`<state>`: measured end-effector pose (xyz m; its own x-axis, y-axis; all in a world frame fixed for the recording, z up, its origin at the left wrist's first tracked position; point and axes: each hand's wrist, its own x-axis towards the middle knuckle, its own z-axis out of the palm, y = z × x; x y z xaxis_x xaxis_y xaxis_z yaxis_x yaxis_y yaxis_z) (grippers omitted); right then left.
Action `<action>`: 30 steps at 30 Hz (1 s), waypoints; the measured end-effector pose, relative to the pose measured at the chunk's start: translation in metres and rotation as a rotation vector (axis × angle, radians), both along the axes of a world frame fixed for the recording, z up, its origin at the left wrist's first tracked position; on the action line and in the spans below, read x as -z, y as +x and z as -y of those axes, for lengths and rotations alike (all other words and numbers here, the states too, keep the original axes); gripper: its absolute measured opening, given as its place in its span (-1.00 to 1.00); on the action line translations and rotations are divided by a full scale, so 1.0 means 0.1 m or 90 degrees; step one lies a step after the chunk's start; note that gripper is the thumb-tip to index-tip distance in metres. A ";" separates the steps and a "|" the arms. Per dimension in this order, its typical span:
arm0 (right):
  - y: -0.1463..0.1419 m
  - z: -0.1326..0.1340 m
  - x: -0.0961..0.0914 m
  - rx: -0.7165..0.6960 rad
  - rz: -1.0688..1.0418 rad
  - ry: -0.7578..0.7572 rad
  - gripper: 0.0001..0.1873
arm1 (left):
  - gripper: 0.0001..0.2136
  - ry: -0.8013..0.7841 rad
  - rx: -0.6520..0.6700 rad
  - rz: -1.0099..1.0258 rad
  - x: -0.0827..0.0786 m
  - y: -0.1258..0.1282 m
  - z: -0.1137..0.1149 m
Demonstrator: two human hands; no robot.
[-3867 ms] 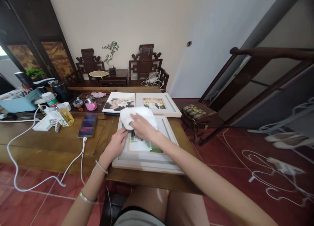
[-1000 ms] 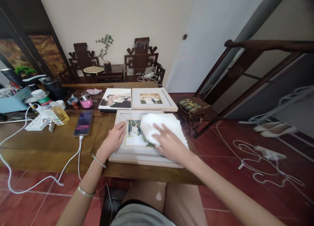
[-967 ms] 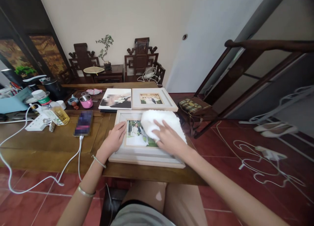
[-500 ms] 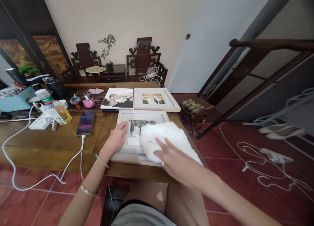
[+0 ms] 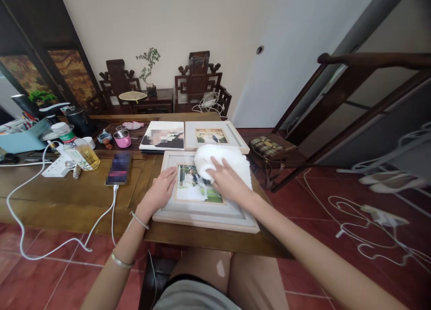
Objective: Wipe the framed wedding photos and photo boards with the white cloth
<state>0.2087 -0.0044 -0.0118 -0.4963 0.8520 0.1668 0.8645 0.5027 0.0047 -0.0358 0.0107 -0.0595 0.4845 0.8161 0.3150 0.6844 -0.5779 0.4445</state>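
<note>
head view: right hand spread atop one white fluffy cloth over the right side of the nearer of two pale rectangular wooden picture frames; left hand flat on its left

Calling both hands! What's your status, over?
Left hand flat on near picture frame. Right hand on fluffy white cloth. Cloth hides frame's far right corner.

Single head cam, worn at seated ht, faces fwd & down. Lap at btm edge, v. close; table nr, L hand & R hand approx mid-view; wall farther off up top, floor both sides.
</note>
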 end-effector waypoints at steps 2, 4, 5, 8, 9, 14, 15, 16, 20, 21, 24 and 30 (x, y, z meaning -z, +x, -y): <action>0.00 -0.18 -0.01 0.017 0.008 -0.003 -0.54 | -0.61 -0.003 -0.002 0.003 0.00 0.00 0.00; -0.02 -0.22 -0.02 0.010 0.011 -0.033 -0.48 | -0.62 -0.001 -0.005 0.011 0.01 0.00 0.01; -0.05 -0.19 -0.04 -0.001 0.013 -0.054 -0.45 | -0.62 0.000 -0.007 0.015 0.01 0.01 0.01; -0.13 0.13 -0.10 -0.037 0.024 -0.118 -0.42 | -0.62 0.006 -0.012 0.017 0.03 0.01 0.00; -0.16 0.29 -0.13 -0.045 0.029 -0.138 -0.42 | -0.62 0.008 -0.014 0.014 0.04 0.01 0.00; -0.09 1.04 -0.30 -0.090 -0.011 -0.222 -0.42 | -0.61 0.008 -0.017 -0.001 0.04 0.02 -0.01; -0.03 1.11 -0.34 -0.094 -0.035 -0.221 -0.42 | -0.61 0.005 -0.017 -0.002 0.04 0.02 0.00; 0.02 1.15 -0.39 -0.091 -0.060 -0.203 -0.43 | -0.61 0.003 -0.017 -0.003 0.04 0.02 0.00; 0.15 0.93 -0.59 -0.028 -0.129 0.013 -0.55 | -0.62 0.007 -0.019 0.008 0.03 0.02 0.00; 0.15 0.81 -0.62 -0.008 -0.131 0.067 -0.57 | -0.62 0.008 -0.019 0.011 0.03 0.02 0.00; 0.08 0.42 -0.54 0.025 -0.068 0.143 -0.60 | -0.62 0.008 -0.017 0.014 0.02 0.01 0.00; -0.14 0.22 -0.07 -0.033 0.091 -0.024 -0.46 | -0.62 0.013 -0.015 0.001 0.03 0.01 -0.02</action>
<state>0.1944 -0.0263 -0.0050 -0.5560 0.8291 0.0596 0.8294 0.5486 0.1054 -0.0351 0.0125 -0.0626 0.4648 0.8206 0.3324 0.6972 -0.5707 0.4338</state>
